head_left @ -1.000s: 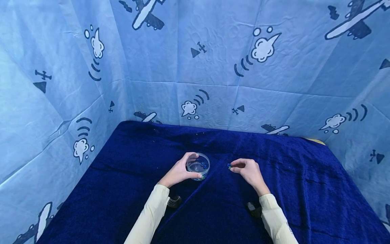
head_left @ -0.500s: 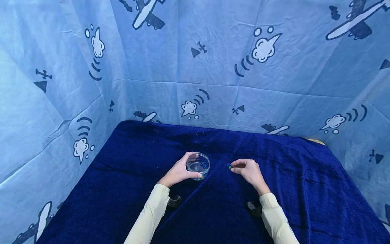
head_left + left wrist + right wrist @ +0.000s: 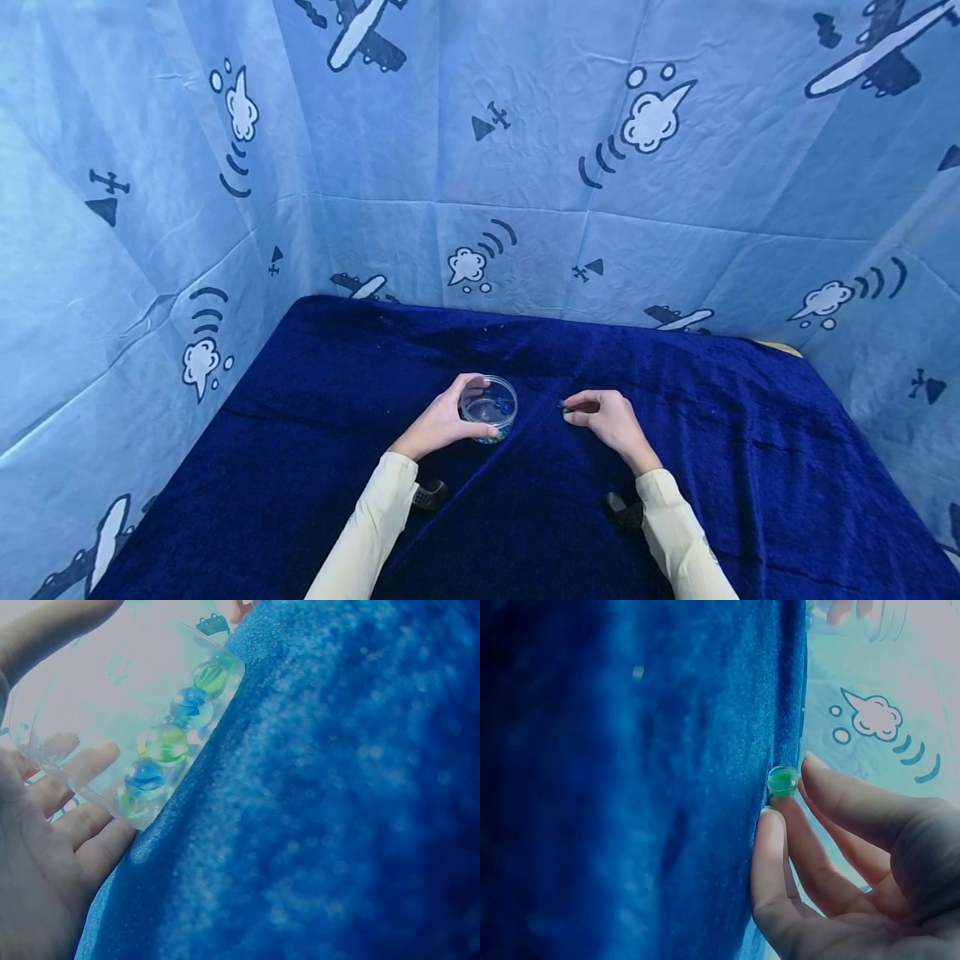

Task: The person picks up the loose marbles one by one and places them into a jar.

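My left hand point(image 3: 442, 423) grips a clear plastic jar point(image 3: 480, 422) around its side, thumb on the near side and fingers on the far side. The jar stands on the blue cloth with its mouth facing up. Along its bottom, several glass marbles point(image 3: 165, 742) with green and blue swirls show in the left wrist view. To the right of the jar, my right hand point(image 3: 613, 421) pinches a green glass marble point(image 3: 783, 781) at its fingertips, close over the cloth. A spot of blue shows beside this marble in the head view.
Dark blue velvety cloth point(image 3: 510, 517) covers the table, with folds running across it. Light blue curtains point(image 3: 525, 167) printed with planes and clouds rise behind and at both sides. A yellow edge point(image 3: 780, 347) peeks out at the back right corner. Dark wrist devices point(image 3: 429, 496) hang below both sleeves.
My right hand has shifted very slightly left, toward the jar, with the marble at its fingertips. The left hand and the jar stay in place.
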### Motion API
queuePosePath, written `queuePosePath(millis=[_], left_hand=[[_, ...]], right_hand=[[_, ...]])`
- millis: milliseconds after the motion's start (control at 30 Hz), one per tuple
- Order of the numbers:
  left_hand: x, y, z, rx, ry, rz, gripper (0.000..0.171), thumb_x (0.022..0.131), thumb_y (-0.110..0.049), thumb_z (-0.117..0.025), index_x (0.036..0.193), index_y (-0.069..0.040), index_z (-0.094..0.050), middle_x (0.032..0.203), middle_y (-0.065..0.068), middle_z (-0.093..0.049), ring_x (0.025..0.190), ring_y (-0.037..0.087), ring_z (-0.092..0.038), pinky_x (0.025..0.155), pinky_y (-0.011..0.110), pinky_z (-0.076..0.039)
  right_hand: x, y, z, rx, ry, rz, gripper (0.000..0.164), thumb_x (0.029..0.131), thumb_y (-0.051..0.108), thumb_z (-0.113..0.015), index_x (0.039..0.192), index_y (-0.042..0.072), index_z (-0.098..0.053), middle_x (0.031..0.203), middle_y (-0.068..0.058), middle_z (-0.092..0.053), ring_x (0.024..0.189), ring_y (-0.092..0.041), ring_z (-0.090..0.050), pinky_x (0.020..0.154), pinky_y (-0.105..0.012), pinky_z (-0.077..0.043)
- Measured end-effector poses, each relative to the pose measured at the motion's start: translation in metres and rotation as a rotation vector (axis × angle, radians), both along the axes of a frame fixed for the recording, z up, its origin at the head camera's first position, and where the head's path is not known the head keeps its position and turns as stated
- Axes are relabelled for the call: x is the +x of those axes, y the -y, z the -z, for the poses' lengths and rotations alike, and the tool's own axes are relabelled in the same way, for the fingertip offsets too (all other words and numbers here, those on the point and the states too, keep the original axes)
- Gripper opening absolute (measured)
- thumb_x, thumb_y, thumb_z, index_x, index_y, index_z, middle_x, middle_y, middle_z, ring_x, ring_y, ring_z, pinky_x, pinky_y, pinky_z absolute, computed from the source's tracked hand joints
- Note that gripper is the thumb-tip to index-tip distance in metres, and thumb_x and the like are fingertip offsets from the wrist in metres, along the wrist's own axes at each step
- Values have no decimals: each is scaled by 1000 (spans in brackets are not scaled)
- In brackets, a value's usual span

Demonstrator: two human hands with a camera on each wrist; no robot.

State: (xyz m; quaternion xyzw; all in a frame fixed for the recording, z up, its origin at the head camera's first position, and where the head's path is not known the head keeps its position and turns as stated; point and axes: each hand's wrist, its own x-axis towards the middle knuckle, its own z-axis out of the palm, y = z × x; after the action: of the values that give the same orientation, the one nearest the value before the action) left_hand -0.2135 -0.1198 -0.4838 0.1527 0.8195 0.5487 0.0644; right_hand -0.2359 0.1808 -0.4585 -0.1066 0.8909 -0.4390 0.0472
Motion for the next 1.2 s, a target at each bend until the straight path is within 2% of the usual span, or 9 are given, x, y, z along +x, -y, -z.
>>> queuePosePath(millis=[133, 267, 467, 733, 967, 1200], left_hand=[[0, 0, 0, -1, -1, 1, 81, 80, -31, -88, 148, -16, -46, 149, 2, -55, 141, 24, -48, 116, 48, -35], [0, 0, 0, -7, -2, -1, 81, 80, -32, -88, 148, -16, -46, 149, 2, -55, 140, 24, -48, 116, 49, -36], [0, -1, 1, -9, -1, -4, 81, 81, -32, -88, 148, -17, -46, 149, 1, -55, 140, 24, -48, 116, 49, -35], [0, 0, 0, -2, -2, 0, 82, 81, -32, -88, 149, -17, -45, 149, 1, -55, 141, 24, -48, 116, 50, -35], [0, 1, 2, -4, -3, 2, 83, 81, -34, -88, 149, -17, -44, 150, 1, -54, 141, 25, -48, 116, 51, -36], [2, 0, 0, -7, 0, 1, 84, 80, -35, -88, 149, -16, -44, 150, 2, -54, 141, 26, -47, 116, 51, -35]], right_hand=[[-1, 1, 1, 22, -34, -26, 16, 87, 2, -79, 103, -2, -79, 102, -15, -77, 90, -25, -74, 76, -32, -55], [-2, 2, 2, 54, -54, -46, 13, 85, 0, -80, 98, -1, -79, 93, -12, -77, 82, -21, -72, 71, -30, -54], [-1, 2, 2, 78, -65, -36, 7, 84, -3, -80, 89, 1, -78, 86, -8, -76, 76, -16, -69, 70, -32, -53], [0, 2, 1, 81, -58, -24, 5, 87, 1, -79, 91, 3, -79, 97, -12, -77, 83, -20, -72, 73, -34, -55], [1, 1, -1, 30, -50, 0, 8, 89, 3, -77, 96, 1, -80, 91, -10, -78, 75, -17, -72, 68, -31, -56], [4, 4, -5, 34, -101, 41, 7, 86, 4, -81, 93, 2, -81, 97, -11, -78, 90, -25, -74, 76, -32, -54]])
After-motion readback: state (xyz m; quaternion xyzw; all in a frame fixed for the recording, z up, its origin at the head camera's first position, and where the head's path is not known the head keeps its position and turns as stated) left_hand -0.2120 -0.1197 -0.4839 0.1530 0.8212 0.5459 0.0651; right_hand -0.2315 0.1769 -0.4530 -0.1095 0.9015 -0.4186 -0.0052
